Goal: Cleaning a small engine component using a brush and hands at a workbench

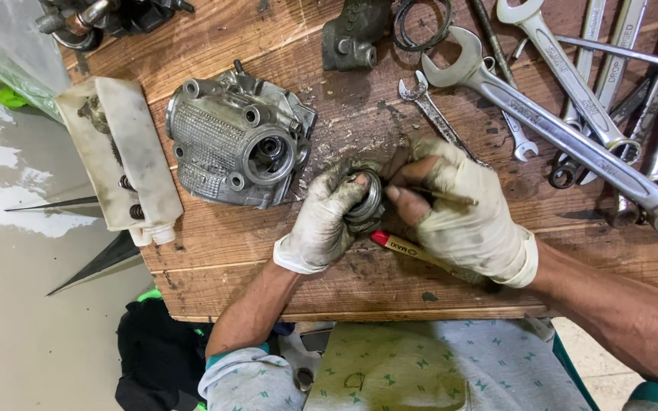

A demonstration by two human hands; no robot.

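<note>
Wooden workbench (215,259), worn and oil-stained, seen from above. Landmark: grey cast-metal engine housing (234,144) lying on the boards.

Left hand (321,224), in a dirty pale glove, just right of the housing and slightly nearer the person. Fingers curl closed around a small round metal part (367,202), ring-shaped and dark with grease; thumb pressed on its top edge.

Right hand (462,209), also gloved, further right of the housing, touching the same round part from the other side. Fingers pinch shut on a thin tool; its red-tipped handle (394,243) pokes out under the palm toward the bench's near edge. Tool tip hidden between the fingers and the part.

Left of the housing: a grimy white plastic tray (119,156) holding small coil springs, hanging partly over the bench edge.

Far right of the housing: a spread of chrome spanners (565,133), overlapping. Beyond the housing, toward the far edge: a dark metal bracket (352,38) and a loose black ring (420,23).
</note>
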